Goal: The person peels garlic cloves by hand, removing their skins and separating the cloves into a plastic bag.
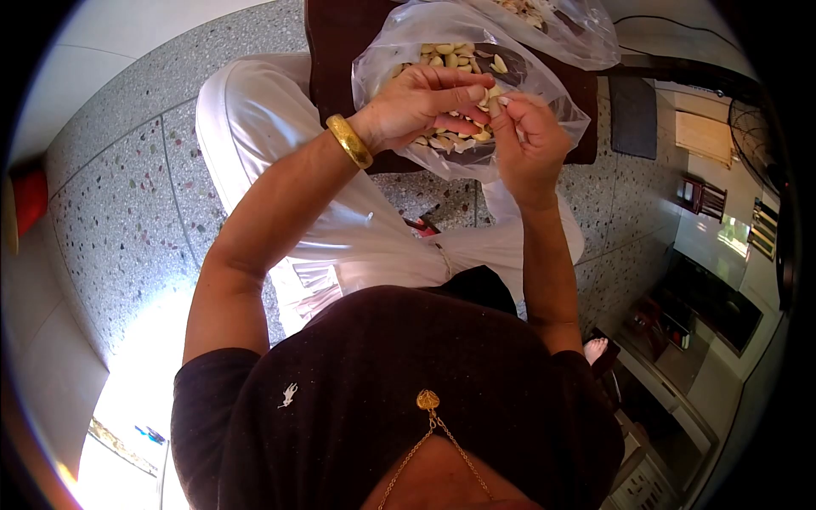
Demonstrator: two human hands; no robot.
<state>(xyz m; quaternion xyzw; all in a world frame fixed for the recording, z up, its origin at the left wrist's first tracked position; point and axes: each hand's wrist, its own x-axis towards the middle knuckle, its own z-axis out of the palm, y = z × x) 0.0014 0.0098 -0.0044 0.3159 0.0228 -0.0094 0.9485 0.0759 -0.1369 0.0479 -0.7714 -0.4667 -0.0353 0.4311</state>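
My left hand [421, 106], with a gold bangle at the wrist, is closed on a pale garlic clove [486, 100] between its thumb and fingers. My right hand [531, 144] pinches at the same clove from the other side, with its thumb and index finger pressed together. Both hands are over the mouth of a clear plastic bag [552, 93]. Inside the bag lie several garlic cloves [442, 59], with more cloves and some papery bits below my fingers. My hands partly hide the bag's contents.
A second plastic bag [586, 42] with pale bits in it lies at the far side. Both bags rest on a dark brown surface [340, 51]. My legs in white trousers [246, 119] are folded on the speckled floor [127, 204]. Furniture [710, 297] stands at right.
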